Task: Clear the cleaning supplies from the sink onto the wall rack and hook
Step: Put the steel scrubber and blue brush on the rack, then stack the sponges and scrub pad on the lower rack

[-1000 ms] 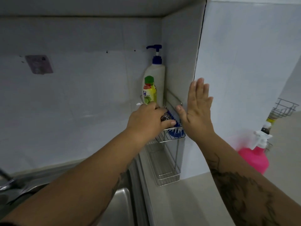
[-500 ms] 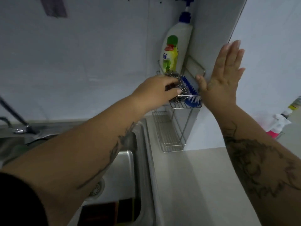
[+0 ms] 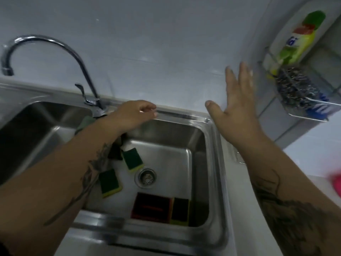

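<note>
Several green-and-yellow sponges lie in the right sink basin [image 3: 215, 163]: one [image 3: 132, 159] beside the drain, one [image 3: 110, 182] to its left, one [image 3: 180, 211] against the front wall. A dark red-edged sponge [image 3: 152, 207] lies next to that last one. My left hand [image 3: 135, 115] hovers over the basin's back rim, fingers loosely curled, holding nothing. My right hand [image 3: 238, 108] is spread wide in front of the wall, right of the basin. On the wire wall rack [image 3: 313, 116] sit a steel wool scourer [image 3: 293, 87], a blue brush [image 3: 318, 108] and a dish soap bottle [image 3: 299, 39].
A curved chrome faucet [image 3: 55, 45] stands behind the divider between the two basins. A grey-green cloth [image 3: 84, 124] lies at its base, partly under my left arm. The drain strainer [image 3: 146, 177] is in the basin floor. Something pink [image 3: 335, 182] blurs the right edge.
My left hand let go of the steel wool, which stays in the rack, and swung left over the sink. My right hand left the wall. My view dropped to the basin.
</note>
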### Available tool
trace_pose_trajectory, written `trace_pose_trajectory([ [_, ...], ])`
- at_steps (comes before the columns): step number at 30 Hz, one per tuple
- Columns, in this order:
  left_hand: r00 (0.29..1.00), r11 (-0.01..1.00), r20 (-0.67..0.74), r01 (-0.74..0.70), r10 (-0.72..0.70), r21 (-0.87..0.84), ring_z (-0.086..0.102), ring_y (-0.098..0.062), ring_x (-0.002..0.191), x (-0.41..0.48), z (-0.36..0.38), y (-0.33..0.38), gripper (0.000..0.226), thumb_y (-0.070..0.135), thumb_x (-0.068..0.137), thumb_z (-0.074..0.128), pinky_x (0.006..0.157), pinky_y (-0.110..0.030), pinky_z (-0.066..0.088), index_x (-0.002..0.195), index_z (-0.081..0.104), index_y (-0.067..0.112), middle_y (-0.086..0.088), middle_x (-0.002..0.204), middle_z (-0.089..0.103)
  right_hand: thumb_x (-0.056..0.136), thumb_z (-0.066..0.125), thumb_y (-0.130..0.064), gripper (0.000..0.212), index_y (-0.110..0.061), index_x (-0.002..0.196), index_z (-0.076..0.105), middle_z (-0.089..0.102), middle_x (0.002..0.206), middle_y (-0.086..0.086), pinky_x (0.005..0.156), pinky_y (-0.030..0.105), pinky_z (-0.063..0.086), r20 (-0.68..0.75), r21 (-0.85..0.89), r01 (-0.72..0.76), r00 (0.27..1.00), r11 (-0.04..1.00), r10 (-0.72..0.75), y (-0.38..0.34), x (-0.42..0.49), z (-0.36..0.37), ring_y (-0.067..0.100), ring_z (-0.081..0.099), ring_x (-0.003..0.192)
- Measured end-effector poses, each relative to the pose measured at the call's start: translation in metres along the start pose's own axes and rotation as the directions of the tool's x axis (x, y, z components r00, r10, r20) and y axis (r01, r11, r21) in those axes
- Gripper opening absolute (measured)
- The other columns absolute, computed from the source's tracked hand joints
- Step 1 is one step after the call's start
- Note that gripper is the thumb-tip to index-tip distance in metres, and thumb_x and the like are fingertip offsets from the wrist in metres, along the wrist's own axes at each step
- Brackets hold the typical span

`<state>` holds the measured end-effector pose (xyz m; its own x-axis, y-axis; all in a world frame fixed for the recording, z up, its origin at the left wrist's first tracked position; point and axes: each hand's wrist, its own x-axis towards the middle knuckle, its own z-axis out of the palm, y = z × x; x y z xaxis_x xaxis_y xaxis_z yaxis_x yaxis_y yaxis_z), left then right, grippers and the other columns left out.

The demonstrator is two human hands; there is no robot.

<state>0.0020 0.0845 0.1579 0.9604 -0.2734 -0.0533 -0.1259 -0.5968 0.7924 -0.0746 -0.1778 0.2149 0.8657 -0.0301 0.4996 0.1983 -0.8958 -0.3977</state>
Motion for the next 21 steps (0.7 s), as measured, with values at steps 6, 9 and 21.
trace_pose_trajectory([
  [6,0.949,0.957,0.128,0.282,-0.288,0.063,0.061,-0.012,0.106,-0.02,0.0,-0.137,0.045,0.041,0.085,0.069,0.085,-0.021,0.041,0.125,0.063,0.022,0.003,0.116,0.067,0.091,0.059,-0.035,0.075,-0.023,0.153,0.018,-0.005,0.164,0.001,0.114,0.037,0.003,0.319,0.063,-0.094,0.945,0.994,0.069,-0.025,-0.02,0.144,0.021,-0.008,0.149],
  [9,0.89,0.917,0.221,0.383,-0.399,0.114,0.058,-0.016,0.109,-0.032,0.015,-0.183,0.049,0.045,0.084,0.067,0.086,-0.026,0.042,0.127,0.06,0.023,0.002,0.122,0.063,0.09,0.059,-0.034,0.076,-0.022,0.153,0.017,-0.005,0.164,0.002,0.117,0.042,0.006,0.461,0.045,-0.139,0.882,0.989,0.103,-0.031,-0.04,0.21,0.022,-0.008,0.149],
  [21,0.704,0.726,0.417,0.203,-0.575,0.658,-0.007,-0.037,0.148,-0.044,0.094,-0.275,0.098,0.042,0.077,0.075,0.111,-0.06,0.029,0.152,0.013,0.033,-0.001,0.163,-0.012,0.084,0.06,-0.056,0.092,-0.027,0.154,0.008,-0.003,0.163,0.011,0.118,0.049,0.017,0.786,-0.133,-0.217,0.571,0.967,0.237,-0.023,-0.116,0.405,0.035,0.003,0.147],
])
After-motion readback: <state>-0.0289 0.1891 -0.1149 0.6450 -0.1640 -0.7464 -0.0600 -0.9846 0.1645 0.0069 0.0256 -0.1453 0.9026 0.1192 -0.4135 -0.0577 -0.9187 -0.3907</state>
